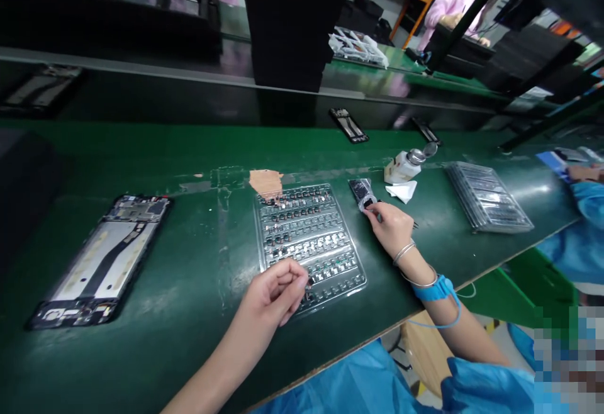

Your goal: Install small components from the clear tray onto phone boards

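My left hand [278, 291] is closed in a pinch over the lower edge of a clear plastic tray [309, 247], which holds rows of small electronic parts. Whatever is between those fingertips is too small to make out. To the right of the tray, my right hand [391, 228] pinches the near end of a small plastic bag [361, 192] with dark pieces in it. A thin dark pronged tip [415, 225] shows beside this hand. A blue wrist strap [434, 289] circles my right wrist.
At left lies an opened phone frame [106, 260]. Brown tape [265, 183] touches the tray's far edge. A dispenser bottle [402, 167], a white wipe [401, 191] and stacked clear trays [491, 197] stand right. More phone frames [349, 126] lie behind. Other people work nearby.
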Demonstrator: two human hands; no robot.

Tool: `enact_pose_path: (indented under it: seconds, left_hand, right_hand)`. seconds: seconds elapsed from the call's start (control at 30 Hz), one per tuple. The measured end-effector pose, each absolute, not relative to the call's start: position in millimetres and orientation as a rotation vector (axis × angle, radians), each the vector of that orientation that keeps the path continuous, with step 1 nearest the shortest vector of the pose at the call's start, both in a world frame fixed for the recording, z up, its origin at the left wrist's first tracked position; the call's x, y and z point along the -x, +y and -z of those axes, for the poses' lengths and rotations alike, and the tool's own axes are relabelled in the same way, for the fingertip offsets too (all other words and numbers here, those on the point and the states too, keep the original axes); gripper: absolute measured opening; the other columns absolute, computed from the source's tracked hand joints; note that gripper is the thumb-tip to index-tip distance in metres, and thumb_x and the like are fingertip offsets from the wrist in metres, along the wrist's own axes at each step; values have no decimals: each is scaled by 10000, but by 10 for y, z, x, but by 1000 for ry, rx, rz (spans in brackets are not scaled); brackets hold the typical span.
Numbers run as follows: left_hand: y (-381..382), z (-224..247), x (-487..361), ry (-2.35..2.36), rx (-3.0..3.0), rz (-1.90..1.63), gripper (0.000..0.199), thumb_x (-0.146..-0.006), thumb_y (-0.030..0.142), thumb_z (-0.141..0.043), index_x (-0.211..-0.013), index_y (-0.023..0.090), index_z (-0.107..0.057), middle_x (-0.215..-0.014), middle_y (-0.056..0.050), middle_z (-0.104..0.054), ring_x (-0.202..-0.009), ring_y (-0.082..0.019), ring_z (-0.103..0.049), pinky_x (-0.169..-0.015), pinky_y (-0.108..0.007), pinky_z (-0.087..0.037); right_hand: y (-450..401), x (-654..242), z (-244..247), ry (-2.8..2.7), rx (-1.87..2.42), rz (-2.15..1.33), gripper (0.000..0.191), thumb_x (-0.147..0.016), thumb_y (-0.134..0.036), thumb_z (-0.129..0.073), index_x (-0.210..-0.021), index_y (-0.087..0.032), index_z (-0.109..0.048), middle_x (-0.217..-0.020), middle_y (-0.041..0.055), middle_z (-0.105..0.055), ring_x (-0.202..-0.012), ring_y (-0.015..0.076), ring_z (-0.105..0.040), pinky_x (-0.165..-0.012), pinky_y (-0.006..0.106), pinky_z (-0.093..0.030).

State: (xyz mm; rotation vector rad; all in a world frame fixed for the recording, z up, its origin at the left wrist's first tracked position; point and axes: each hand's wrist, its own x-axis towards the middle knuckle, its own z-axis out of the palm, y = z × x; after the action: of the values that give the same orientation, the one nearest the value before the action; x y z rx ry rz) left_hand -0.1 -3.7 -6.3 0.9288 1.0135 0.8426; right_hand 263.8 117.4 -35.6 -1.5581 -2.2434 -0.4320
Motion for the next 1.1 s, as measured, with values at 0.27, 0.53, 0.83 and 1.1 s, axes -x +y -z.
enact_pose_path:
  seconds: [0.27,0.53,0.83,1.1]
  left_hand:
    - [-29,20,-14,1022,-928,-849,262,-849,398,-502,-730,165,-480,-528,66,-377,-460,-55,-314,-436,-182,-241]
    - [-14,-41,-31,1023,-874,-880,225,-834,359,-520,-732,161,-488,-529,65,-388,-466,-58,-328,-439,-185,-246]
    - [3,-34,-9,1075,-870,-992,210,-834,320,-532,-714,153,-488,-533,65,-407,-454,-48,-337,-456,-187,-269]
    - [11,-19,-18,1047,-841,-1027,209,-824,305,-541,-695,153,-478,-520,64,-408,-451,-47,-330,-438,-182,-254]
  right_hand:
    - [1183,-2672,379,-2137,1515,280,202,-853,-265,-526,-846,-190,-714,-782,62,-730,-707,175,-665,-627,253,-444]
    - [1032,-2505,188,-1984,1522,-15,210,-842,-300,-547,-848,-170,-712,-692,42,-711,-533,142,-607,-525,254,-459]
    - [405,-1701,-158,-1992,1000,-924,82,-754,-166,-674,-763,-234,-718,-720,13,-695,-639,148,-629,-575,271,-496]
    - [413,-1694,-80,-2086,877,-798,232,-734,-51,-660,-857,-242,-704,-772,10,-690,-707,157,-628,-646,308,-507]
